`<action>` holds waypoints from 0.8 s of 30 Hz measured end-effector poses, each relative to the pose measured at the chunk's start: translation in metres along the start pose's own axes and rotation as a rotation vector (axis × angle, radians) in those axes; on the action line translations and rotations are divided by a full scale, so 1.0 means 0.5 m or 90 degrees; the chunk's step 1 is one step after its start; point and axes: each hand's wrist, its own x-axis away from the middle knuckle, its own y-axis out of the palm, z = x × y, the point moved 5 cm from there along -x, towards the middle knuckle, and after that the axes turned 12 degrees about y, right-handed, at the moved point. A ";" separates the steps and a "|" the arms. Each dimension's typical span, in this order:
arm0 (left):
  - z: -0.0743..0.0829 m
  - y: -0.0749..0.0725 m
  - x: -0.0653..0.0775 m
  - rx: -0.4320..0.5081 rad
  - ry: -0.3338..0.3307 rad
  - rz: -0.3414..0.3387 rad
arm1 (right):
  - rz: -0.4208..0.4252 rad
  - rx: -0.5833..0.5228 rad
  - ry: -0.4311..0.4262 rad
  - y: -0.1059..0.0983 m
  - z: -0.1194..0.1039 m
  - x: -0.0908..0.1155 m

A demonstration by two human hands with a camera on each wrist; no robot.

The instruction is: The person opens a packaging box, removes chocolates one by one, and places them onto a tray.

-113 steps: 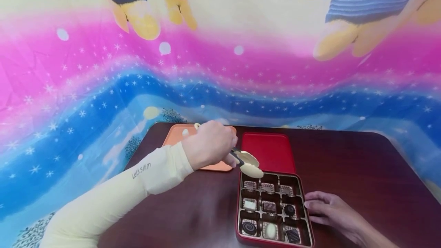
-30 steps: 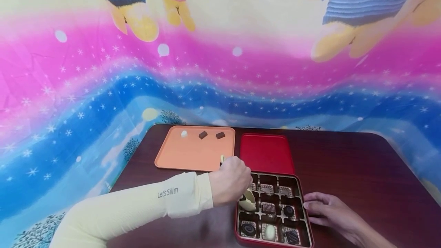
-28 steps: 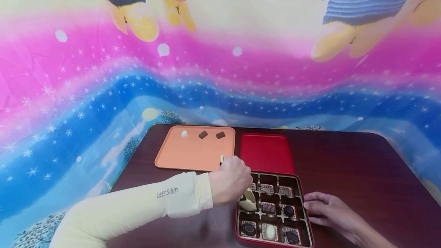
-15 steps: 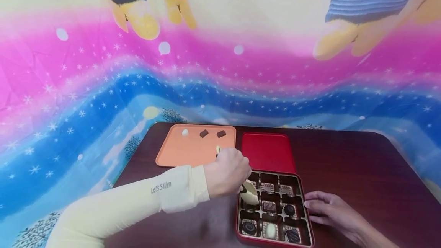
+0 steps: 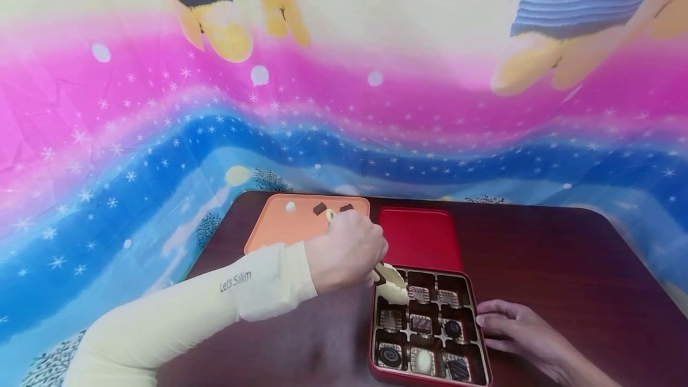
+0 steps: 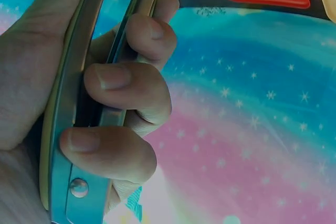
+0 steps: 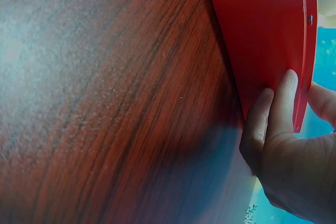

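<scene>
My left hand (image 5: 346, 249) grips a pair of cream-tipped tongs (image 5: 391, 286); in the left wrist view its fingers curl round the metal handles (image 6: 79, 129). The tong tips hang over the back left corner of a red chocolate box (image 5: 371, 339), with a whitish piece showing at their ends. Dark and white chocolates sit in the box's front compartments, among them a dark swirl (image 5: 389, 355) and a white oval (image 5: 423, 362). Ribbed liner shows in the middle-left compartment. My right hand (image 5: 518, 328) rests its extended fingers on the box's right side, thumb at the rim.
An orange tray (image 5: 269, 229) stands at the back left, bearing a white chocolate (image 5: 290, 206) and two brown ones, partly behind the left hand. A red lid (image 5: 419, 235) lies behind the box. A printed cloth (image 5: 344, 112) hangs beyond the table (image 5: 548, 255).
The tongs went from over the box's back edge down into the middle-left compartment, then rose back and left. The white chocolate there has gone from its place. The right hand has stayed still.
</scene>
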 end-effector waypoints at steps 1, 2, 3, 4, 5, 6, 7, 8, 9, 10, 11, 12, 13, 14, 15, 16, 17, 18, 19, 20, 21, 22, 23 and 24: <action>-0.005 -0.002 0.000 0.004 -0.003 0.001 | 0.002 0.000 0.001 0.000 0.000 0.000; -0.011 -0.003 0.000 0.009 -0.007 -0.001 | 0.003 0.000 0.001 -0.001 0.000 0.000; -0.017 -0.004 0.000 0.014 -0.011 -0.001 | 0.005 0.001 0.000 -0.001 0.000 0.000; -0.025 -0.005 0.000 0.018 -0.018 -0.002 | 0.007 0.001 0.000 -0.002 0.000 0.000; -0.033 -0.005 -0.001 0.018 -0.022 -0.003 | 0.008 0.002 0.001 -0.002 0.000 0.000; -0.042 -0.003 -0.003 0.021 -0.029 -0.006 | 0.009 0.002 0.001 -0.002 0.000 0.000; -0.052 -0.001 -0.004 0.031 -0.037 -0.010 | 0.009 0.002 0.002 -0.002 0.001 0.000; -0.062 0.003 -0.007 0.036 -0.044 -0.017 | 0.010 0.001 0.002 -0.002 0.001 0.001; -0.073 0.007 -0.009 0.045 -0.052 -0.022 | 0.010 0.001 0.003 -0.001 0.001 0.001; -0.084 0.013 -0.011 0.057 -0.059 -0.029 | 0.010 0.001 0.002 -0.001 0.001 0.001; -0.096 0.020 -0.014 0.069 -0.064 -0.037 | 0.010 0.001 0.003 -0.001 0.001 0.001; -0.107 0.027 -0.016 0.085 -0.072 -0.045 | 0.010 0.001 0.002 -0.001 0.001 0.001; -0.119 0.035 -0.018 0.096 -0.079 -0.053 | 0.010 0.001 0.002 -0.001 0.001 0.001; -0.131 0.044 -0.020 0.102 -0.084 -0.062 | 0.011 0.001 0.002 -0.001 0.001 0.001; -0.142 0.053 -0.022 0.106 -0.090 -0.070 | 0.011 0.001 0.002 -0.001 0.001 0.001; -0.153 0.062 -0.023 0.110 -0.096 -0.080 | 0.010 0.001 0.002 -0.001 0.001 0.001; -0.165 0.071 -0.025 0.116 -0.102 -0.087 | 0.011 0.000 0.003 -0.001 0.001 0.001; -0.176 0.082 -0.027 0.120 -0.108 -0.092 | 0.011 -0.001 0.005 -0.001 0.001 0.000; -0.187 0.092 -0.028 0.123 -0.117 -0.098 | 0.011 -0.001 0.005 -0.001 0.001 0.001; -0.197 0.103 -0.030 0.127 -0.122 -0.101 | 0.011 -0.002 0.004 0.000 0.000 0.001; -0.207 0.115 -0.032 0.135 -0.129 -0.108 | 0.011 -0.002 0.004 0.000 0.000 0.001; -0.216 0.127 -0.034 0.145 -0.137 -0.114 | 0.011 -0.002 0.003 0.000 -0.001 0.002; -0.225 0.139 -0.035 0.152 -0.144 -0.116 | 0.010 -0.003 0.002 0.001 -0.001 0.002; -0.233 0.151 -0.036 0.157 -0.153 -0.121 | 0.009 -0.002 0.000 0.002 -0.002 0.003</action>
